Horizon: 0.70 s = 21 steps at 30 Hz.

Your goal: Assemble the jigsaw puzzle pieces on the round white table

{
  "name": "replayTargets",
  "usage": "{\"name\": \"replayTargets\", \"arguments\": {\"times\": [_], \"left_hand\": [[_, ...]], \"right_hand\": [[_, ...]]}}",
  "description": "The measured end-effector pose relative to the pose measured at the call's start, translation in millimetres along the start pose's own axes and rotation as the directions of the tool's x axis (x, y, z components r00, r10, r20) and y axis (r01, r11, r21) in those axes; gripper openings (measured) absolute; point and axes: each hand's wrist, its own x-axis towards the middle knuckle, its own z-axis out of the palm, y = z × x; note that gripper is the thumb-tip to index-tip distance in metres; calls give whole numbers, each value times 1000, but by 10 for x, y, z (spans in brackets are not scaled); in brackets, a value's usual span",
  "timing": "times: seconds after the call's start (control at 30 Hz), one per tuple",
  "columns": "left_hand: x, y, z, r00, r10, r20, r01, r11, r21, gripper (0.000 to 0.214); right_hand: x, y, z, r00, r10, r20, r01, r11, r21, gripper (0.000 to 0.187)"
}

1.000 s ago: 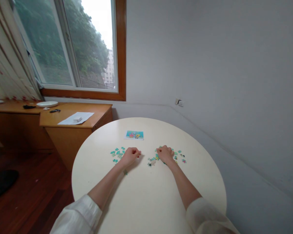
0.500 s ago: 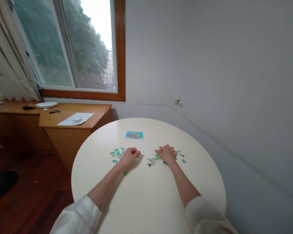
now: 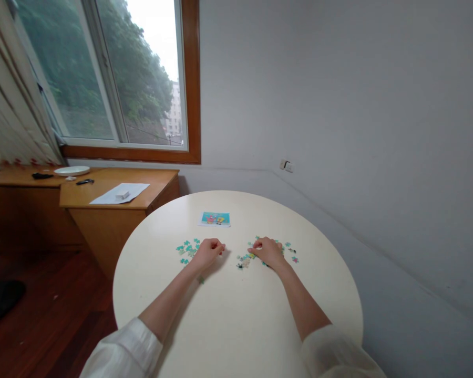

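Observation:
My left hand (image 3: 208, 252) hovers low over the table beside a loose cluster of teal jigsaw pieces (image 3: 186, 247). Its fingers are pinched together; whatever they may hold is too small to make out. One greenish jigsaw piece (image 3: 201, 280) lies apart, near my left wrist. My right hand (image 3: 269, 251) is over a second, mixed pile of jigsaw pieces (image 3: 244, 261), covering part of it. Its thumb and index finger are slightly apart, pointing left, and the other fingers are partly hidden. Behind both piles lies a small picture card (image 3: 215, 219) with colourful cartoon figures.
The round cream table (image 3: 228, 325) carries all the pieces. To the left stands a wooden desk (image 3: 163, 185) with a paper sheet (image 3: 109, 195), a small white block (image 3: 122, 195) and a white plate (image 3: 72, 171). A grey wall (image 3: 339, 131) borders the right and back.
My right hand has turned and shifted a little over its pile, its thumb and index finger now drawn to the left. The left hand keeps its pinch, and the view has shifted slightly.

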Motion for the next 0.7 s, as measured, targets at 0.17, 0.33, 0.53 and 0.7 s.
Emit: {"name": "replayTargets", "arguments": {"times": [0.17,0.33,0.53,0.7], "left_hand": [[-10,33,-3,1000,-12,9,12,1000,-1,30],[-24,63,-10,1000,-18,7,18,1000,9,30],[-23,52,-14,1000,-19,-1,19,1000,-1,28],[-13,36,-7,1000,-29,-11,29,1000,11,27]], "right_hand": [[-5,-15,2,999,1,38,-2,1000,29,21],[-16,-18,14,1000,-8,27,7,999,31,21],[-61,-3,-19,995,-73,65,64,989,130,20],[-50,14,9,992,-95,80,79,979,189,18]]}}
